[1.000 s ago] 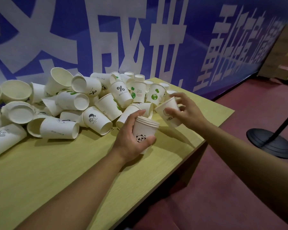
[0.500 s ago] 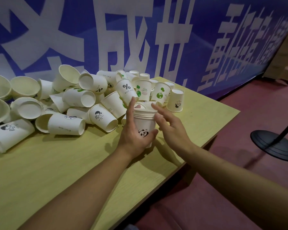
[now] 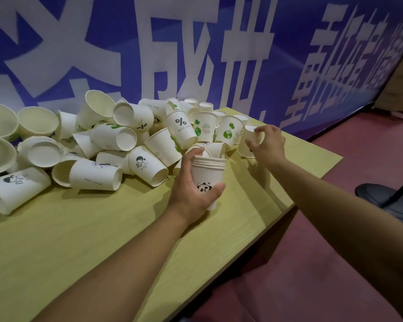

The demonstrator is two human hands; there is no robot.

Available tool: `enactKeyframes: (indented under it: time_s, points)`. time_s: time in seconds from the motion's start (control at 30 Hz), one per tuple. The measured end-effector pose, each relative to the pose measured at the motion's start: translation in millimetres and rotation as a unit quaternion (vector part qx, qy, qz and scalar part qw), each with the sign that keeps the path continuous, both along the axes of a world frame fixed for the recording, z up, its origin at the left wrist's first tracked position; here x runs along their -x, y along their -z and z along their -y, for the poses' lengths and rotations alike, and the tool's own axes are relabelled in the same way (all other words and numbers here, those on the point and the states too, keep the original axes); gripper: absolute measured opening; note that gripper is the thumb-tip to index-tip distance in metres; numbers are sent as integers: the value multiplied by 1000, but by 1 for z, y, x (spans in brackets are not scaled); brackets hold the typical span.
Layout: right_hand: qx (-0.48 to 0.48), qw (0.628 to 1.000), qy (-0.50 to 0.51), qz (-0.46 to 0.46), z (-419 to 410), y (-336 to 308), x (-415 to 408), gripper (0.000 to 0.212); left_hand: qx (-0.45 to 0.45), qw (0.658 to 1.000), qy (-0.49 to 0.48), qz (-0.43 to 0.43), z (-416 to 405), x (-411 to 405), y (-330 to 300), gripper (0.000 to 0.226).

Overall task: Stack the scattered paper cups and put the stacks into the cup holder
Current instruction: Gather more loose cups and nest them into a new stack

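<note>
Risk, as I judge it: my right hand (image 3: pixel 269 145), fingers curling round the upturned white paper cup (image 3: pixel 248 145), could knock neighbouring cups off the yellow-green tabletop (image 3: pixel 102 228); left hand (image 3: pixel 191 189) grips the panda-printed white cup stack (image 3: pixel 207 175).

Two bare forearms enter from the lower edge of the head view, each ending in an uncovered hand: the left hand (image 3: pixel 191 185) at centre and the right hand (image 3: pixel 269 145) further back and to the right. No sleeve, cuff or glove covers either limb within the visible length, from the fingers back to where the forearms leave the picture; the wrists carry no watch, band or bracelet, and no ring shows on the visible fingers. Fingernails appear short and unpainted where they can be made out, though detail there is too soft to say more.
</note>
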State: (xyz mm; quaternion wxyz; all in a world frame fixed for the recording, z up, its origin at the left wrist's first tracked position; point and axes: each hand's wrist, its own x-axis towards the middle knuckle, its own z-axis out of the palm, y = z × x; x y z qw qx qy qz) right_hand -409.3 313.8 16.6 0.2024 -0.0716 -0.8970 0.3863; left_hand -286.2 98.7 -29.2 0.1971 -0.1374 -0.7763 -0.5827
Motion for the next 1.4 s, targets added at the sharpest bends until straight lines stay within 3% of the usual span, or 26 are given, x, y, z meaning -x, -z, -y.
enactKeyframes:
  time_s: [0.13,0.37,0.5,0.67,0.73,0.9,1.1,1.27,1.4]
  points:
    - [8,1000,18,-17,-5,0,8,21,2,1000,12,4,0,1,0,76]
    - [22,998,22,-61,-10,-7,-32,33,-10,999,37,4,1,0,-2,75]
    - [77,993,-19,-92,-10,-9,-69,46,-14,996,89,25,-1,-5,-6,77]
    - [235,963,-85,-99,3,-15,-106,30,3,988,148,46,-3,-8,-7,77]
    - [257,954,-114,-102,14,-14,-116,25,14,987,152,53,-2,-8,-7,84]
    - [257,948,-152,-107,35,-9,-124,15,28,985,153,71,-2,-7,-7,98]
    - [227,949,-215,-48,41,-7,-129,63,-6,985,160,71,-2,-9,-7,103]
    - [240,946,-214,-44,37,0,-124,38,-21,989,131,62,-2,-4,-3,94]
    - [187,955,-220,-59,37,20,-128,27,-44,990,113,66,-1,-1,-3,94]
